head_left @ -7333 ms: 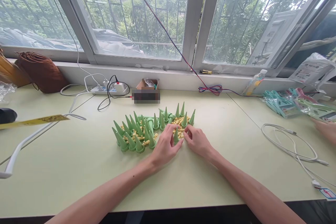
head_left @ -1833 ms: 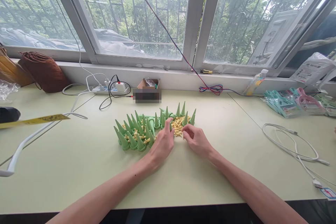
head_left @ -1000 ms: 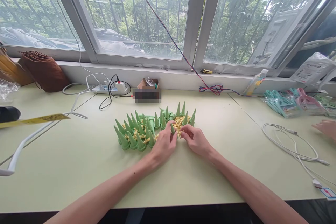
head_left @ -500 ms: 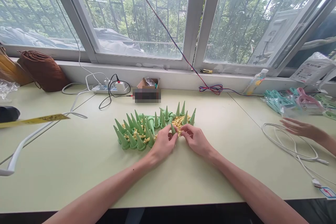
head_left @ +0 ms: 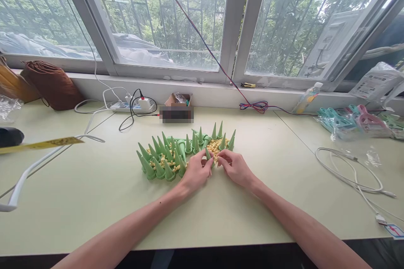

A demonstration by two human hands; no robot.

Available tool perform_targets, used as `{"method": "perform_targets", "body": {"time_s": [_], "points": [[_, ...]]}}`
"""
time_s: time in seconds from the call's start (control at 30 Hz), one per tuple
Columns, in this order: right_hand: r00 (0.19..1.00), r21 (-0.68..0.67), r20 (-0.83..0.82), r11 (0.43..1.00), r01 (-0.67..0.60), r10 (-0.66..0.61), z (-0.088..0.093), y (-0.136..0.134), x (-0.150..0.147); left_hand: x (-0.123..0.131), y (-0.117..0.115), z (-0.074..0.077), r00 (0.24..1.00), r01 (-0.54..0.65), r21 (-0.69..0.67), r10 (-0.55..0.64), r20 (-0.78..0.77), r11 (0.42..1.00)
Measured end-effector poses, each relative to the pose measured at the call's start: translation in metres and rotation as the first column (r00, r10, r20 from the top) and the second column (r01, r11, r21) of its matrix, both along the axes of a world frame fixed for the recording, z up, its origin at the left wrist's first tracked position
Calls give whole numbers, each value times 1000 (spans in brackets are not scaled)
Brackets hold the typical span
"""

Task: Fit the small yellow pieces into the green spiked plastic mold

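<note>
My left hand (head_left: 195,174) is closed around a green cone-shaped spike (head_left: 207,154), whose tip points up between thumb and fingers. Close beside it, my right hand (head_left: 237,170) pinches a small yellow plastic piece (head_left: 216,159) against or near the spike's side; exact contact is hidden by fingers. To the left, several green spikes (head_left: 159,172) stand upright with yellow pieces (head_left: 170,162) lying among them. Behind my hands lies a heap of small yellow pieces (head_left: 213,146), with more green spikes (head_left: 220,130) standing around it.
Along the back of the table (head_left: 176,222) are a power strip (head_left: 121,106), a small open carton (head_left: 180,100) and a red-blue wire bundle (head_left: 256,107). At right lie a bottle (head_left: 307,98), wrapped plastic clips (head_left: 339,119) and a white cable (head_left: 337,176). A brown bag (head_left: 52,86) stands far left.
Another person's hand at the right has left the view, and the clear wrapping near the clips is now uncovered. My own two hands have barely shifted.
</note>
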State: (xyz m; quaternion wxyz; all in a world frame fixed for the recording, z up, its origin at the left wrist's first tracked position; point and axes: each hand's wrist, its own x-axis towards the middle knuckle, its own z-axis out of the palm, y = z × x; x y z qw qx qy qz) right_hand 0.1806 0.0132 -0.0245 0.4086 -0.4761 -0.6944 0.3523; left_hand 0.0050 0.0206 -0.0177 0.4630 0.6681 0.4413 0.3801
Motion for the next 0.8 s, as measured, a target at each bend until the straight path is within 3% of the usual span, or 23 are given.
{"method": "perform_targets", "body": {"time_s": [0.8], "points": [[996,32,74,998,48,-50,-3,0,-1,1,-2,1,1000,15,-8,-15,-5,1000]]}}
